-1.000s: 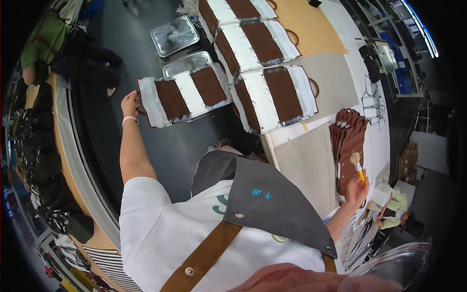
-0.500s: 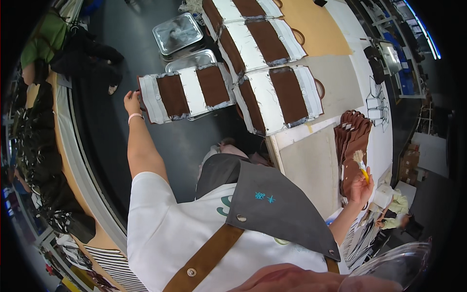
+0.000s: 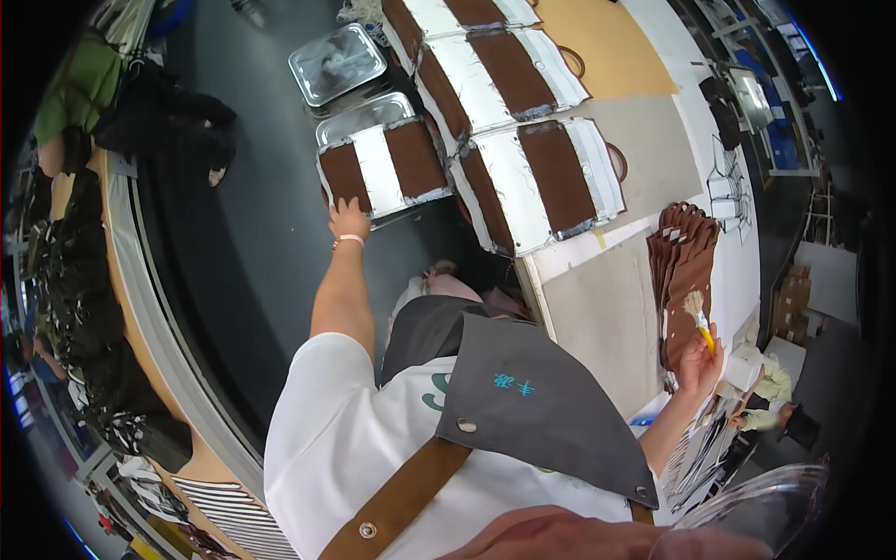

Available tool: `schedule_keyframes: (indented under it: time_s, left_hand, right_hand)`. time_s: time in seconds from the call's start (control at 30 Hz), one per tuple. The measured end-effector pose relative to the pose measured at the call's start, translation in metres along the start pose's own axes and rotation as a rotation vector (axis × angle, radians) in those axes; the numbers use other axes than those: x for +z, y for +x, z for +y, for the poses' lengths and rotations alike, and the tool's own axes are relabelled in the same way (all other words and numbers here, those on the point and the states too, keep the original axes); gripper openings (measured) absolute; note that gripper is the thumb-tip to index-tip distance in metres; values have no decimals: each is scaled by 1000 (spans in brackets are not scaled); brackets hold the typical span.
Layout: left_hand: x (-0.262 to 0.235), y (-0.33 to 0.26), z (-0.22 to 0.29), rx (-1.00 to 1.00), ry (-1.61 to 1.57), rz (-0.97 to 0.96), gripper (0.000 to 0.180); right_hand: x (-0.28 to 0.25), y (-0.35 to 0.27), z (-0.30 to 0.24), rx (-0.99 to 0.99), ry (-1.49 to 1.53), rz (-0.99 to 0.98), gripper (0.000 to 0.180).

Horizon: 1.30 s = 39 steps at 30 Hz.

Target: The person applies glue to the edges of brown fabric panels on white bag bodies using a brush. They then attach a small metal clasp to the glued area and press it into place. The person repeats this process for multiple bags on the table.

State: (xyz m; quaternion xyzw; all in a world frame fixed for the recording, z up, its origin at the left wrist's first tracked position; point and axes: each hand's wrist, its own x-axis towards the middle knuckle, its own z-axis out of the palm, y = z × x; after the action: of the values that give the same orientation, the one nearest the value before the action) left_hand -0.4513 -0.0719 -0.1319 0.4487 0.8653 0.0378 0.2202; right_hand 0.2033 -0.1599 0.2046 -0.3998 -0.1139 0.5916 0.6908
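A brown-and-white bag piece lies at the left end of a row of similar pieces, over a shiny metal tray. My left hand rests on its near left corner, fingers spread across the brown part. At the right, my right hand grips the yellow handle of a paintbrush, its pale bristles pointing up. Just beyond the brush lies a stack of brown bag parts with loop handles. Beside the left piece, another striped bag piece lies flat on the table with a brown handle at its right edge.
More striped bag pieces continue toward the far side. Metal trays stand beyond the left piece. A bench with dark goods runs along the left, where a person in green stands. Another person is at far right.
My left hand has moved right and inward from the piece's outer end onto its brown part. The pale left end strip no longer shows. The brush stays in my right hand, almost unmoved.
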Motion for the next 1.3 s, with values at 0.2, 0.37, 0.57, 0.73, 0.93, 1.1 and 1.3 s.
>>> schedule_keyframes:
  time_s: [0.2, 0.37, 0.57, 0.73, 0.93, 1.1, 1.3]
  left_hand:
    - [38, -31, 35, 297, -103, 76, 45]
    - [14, -62, 89, 318, -400, 274, 38]
    - [-25, -72, 195, 705, -514, 240, 32]
    - [-22, -98, 323, 934, -686, 61, 31]
    - [3, -190, 515, 1296, -675, -348, 37]
    - [31, -238, 643, 1582, -465, -206, 56]
    - [56, -242, 714, 1345, -197, -371, 47]
  right_hand:
    - [5, -11, 6, -46, 124, -37, 34]
    - [-32, -37, -5, -249, 303, 63, 34]
    - [-77, -86, -6, -629, 225, 361, 24]
    - [-97, -114, -15, -773, 74, 498, 28]
    - [-131, -109, -66, -769, -442, 836, 27]
    - [-207, -50, -120, -783, -1179, 1070, 13]
    - [-310, 22, -167, -651, -1844, 1302, 27]
